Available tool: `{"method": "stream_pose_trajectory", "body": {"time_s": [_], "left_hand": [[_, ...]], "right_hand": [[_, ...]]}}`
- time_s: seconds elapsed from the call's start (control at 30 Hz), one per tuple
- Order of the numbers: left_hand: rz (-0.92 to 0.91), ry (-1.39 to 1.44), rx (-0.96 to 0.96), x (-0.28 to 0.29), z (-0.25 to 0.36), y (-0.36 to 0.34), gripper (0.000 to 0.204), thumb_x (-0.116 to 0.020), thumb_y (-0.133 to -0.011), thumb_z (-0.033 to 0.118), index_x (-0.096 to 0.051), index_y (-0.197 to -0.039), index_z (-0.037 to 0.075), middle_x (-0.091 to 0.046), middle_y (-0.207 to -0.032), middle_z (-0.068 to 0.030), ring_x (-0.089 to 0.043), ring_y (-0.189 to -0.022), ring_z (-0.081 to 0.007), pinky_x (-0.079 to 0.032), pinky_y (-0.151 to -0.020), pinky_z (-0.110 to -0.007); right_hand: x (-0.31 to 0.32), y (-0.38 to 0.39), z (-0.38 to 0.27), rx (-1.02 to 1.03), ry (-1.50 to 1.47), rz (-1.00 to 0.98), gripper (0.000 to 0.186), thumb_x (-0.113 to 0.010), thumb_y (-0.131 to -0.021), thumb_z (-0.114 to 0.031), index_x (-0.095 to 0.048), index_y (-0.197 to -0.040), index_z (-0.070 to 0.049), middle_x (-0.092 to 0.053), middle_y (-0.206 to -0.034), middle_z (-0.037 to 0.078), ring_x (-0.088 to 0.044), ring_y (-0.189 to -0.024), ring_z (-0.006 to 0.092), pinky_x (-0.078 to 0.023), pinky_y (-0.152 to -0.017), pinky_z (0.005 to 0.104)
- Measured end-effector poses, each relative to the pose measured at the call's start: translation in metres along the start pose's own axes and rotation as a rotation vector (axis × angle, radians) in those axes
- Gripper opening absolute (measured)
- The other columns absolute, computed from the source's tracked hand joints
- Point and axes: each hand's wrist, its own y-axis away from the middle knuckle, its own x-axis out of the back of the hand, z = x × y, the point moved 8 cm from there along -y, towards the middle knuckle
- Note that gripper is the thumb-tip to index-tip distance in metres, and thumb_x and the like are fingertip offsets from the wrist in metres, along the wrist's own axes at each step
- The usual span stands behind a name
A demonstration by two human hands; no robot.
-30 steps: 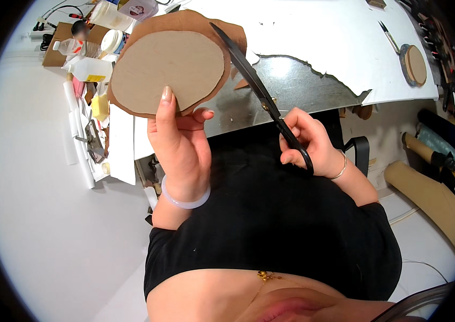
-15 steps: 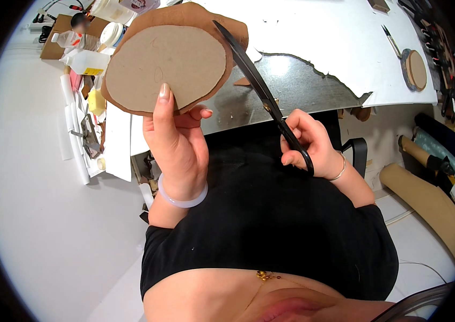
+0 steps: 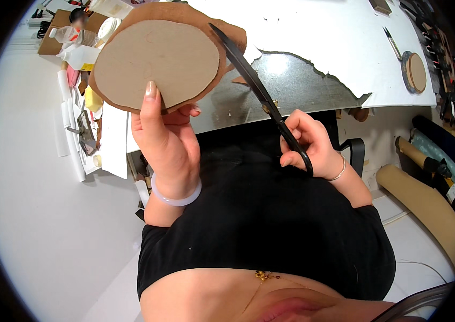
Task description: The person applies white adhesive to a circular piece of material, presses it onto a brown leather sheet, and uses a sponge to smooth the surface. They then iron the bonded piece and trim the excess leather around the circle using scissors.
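Note:
My left hand grips an oval beige card piece laid on a larger brown leather piece, its thumb pressed on the card near the lower edge and fingers behind. My right hand holds long black scissors by the handles. Their blades slant up and left, the tips over the leather beside the card's upper right edge. A small brown scrap lies on the work surface behind the scissors.
Bottles, tubs and a cardboard box crowd the left end. At the right are a brush, round discs, a tool rack and leaning material rolls. A black chair arm stands behind my right hand.
My left hand and the held pieces have shifted left and slightly upward. My right hand and the scissors stay nearly where they were, with the tips over the leather.

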Motion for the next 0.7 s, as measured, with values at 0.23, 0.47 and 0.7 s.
{"method": "stream_pose_trajectory", "body": {"time_s": [0.23,0.47,0.7], "left_hand": [[0.045,-0.022,-0.019,0.0028,0.0024,0.0002,0.038,-0.063,-0.102,0.030,-0.055,-0.131,0.008,-0.068,-0.111,-0.0048,-0.063,-0.089,-0.0129,-0.045,-0.065,-0.028],[0.040,-0.031,-0.035,0.0035,0.0037,-0.0003,0.039,-0.063,-0.102,0.030,-0.054,-0.132,0.007,-0.069,-0.110,-0.0058,-0.063,-0.088,-0.0131,-0.045,-0.065,-0.028],[0.037,-0.046,-0.047,0.0067,0.0066,-0.0020,0.035,-0.061,-0.102,0.030,-0.055,-0.129,0.007,-0.069,-0.110,-0.0055,-0.062,-0.086,-0.0128,-0.045,-0.067,-0.029]], "right_hand": [[0.0004,-0.0002,-0.0017,-0.005,0.038,-0.009,0.052,-0.092,-0.081,-0.032,-0.048,-0.093,-0.007,-0.047,-0.064,-0.004,-0.037,-0.057,0.0019,-0.029,-0.052,0.0196],[0.0000,0.0005,-0.0035,-0.012,0.037,-0.002,0.050,-0.091,-0.081,-0.031,-0.049,-0.093,-0.007,-0.047,-0.063,-0.005,-0.034,-0.056,0.0024,-0.028,-0.052,0.0198],[0.0014,0.0011,-0.0051,-0.011,0.058,-0.006,0.051,-0.092,-0.080,-0.033,-0.049,-0.091,-0.007,-0.046,-0.062,-0.005,-0.035,-0.056,0.0024,-0.028,-0.052,0.0199]]}}
